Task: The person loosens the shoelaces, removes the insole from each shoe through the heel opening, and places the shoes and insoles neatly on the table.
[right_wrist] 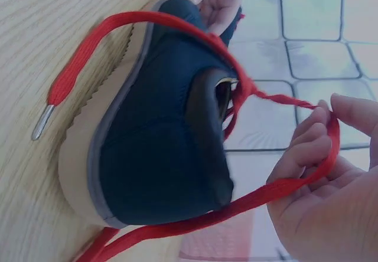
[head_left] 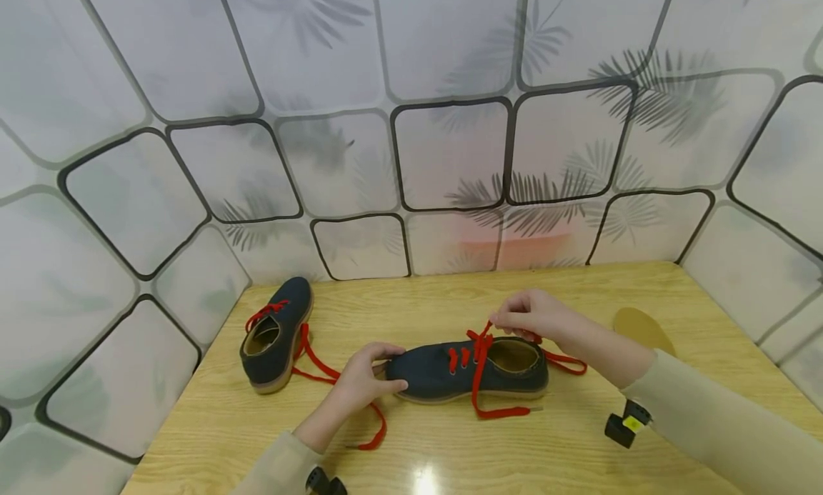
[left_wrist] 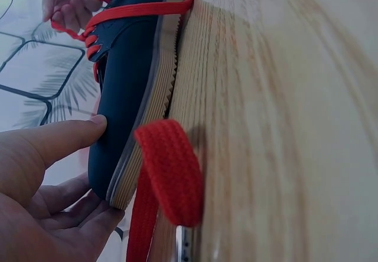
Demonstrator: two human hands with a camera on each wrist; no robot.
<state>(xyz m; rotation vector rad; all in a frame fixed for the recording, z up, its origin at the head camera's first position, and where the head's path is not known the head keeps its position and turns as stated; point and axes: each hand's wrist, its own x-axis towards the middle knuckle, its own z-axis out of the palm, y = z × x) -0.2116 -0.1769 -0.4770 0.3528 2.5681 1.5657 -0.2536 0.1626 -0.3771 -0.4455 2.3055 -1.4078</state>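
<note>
On my far left, the other shoe (head_left: 289, 336) rests on the tabletop (head_left: 437, 452). Next I have the left hand (head_left: 361, 375) gripping the shoe (head_left: 426, 372) at its toe, thumb on the near side. That shoe lies sole down, toe leftward — navy, with a tan ridged sole and a red lace (head_left: 501, 413). Rightmost, I see the right hand (head_left: 532, 315) pinching the lace above the shoe.
</note>
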